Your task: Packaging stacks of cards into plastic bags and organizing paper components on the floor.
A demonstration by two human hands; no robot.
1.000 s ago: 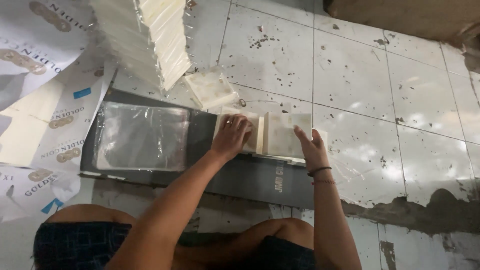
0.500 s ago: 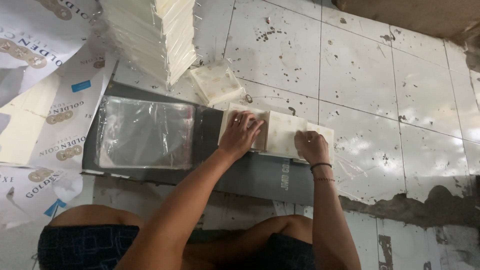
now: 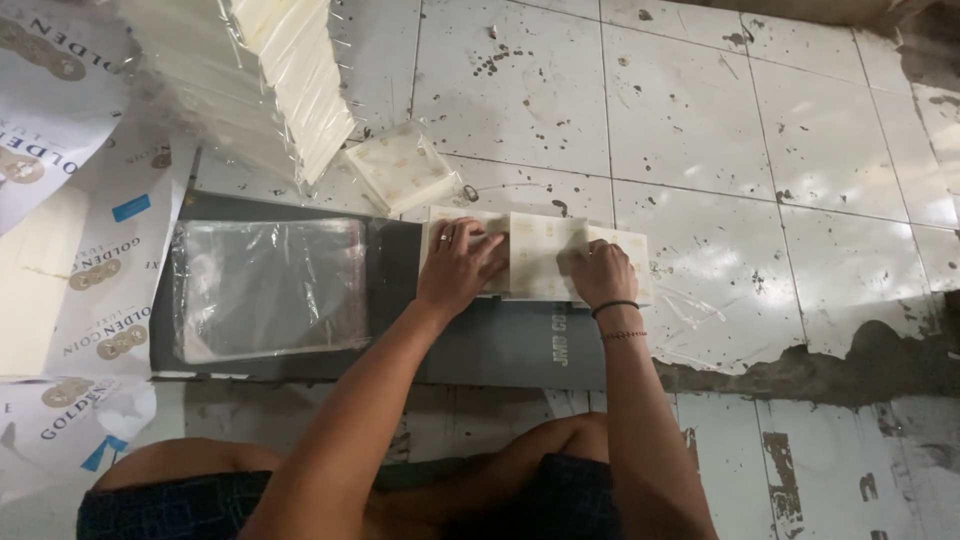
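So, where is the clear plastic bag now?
In the head view the clear bag lies flat on the left part of the dark mat, left of the left hand and below the tall cream stack.

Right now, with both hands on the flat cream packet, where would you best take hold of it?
Probably by its far long edge, coming from above: the cream packet lies flat, the left hand and right hand cover its near side, and the far edge stays exposed.
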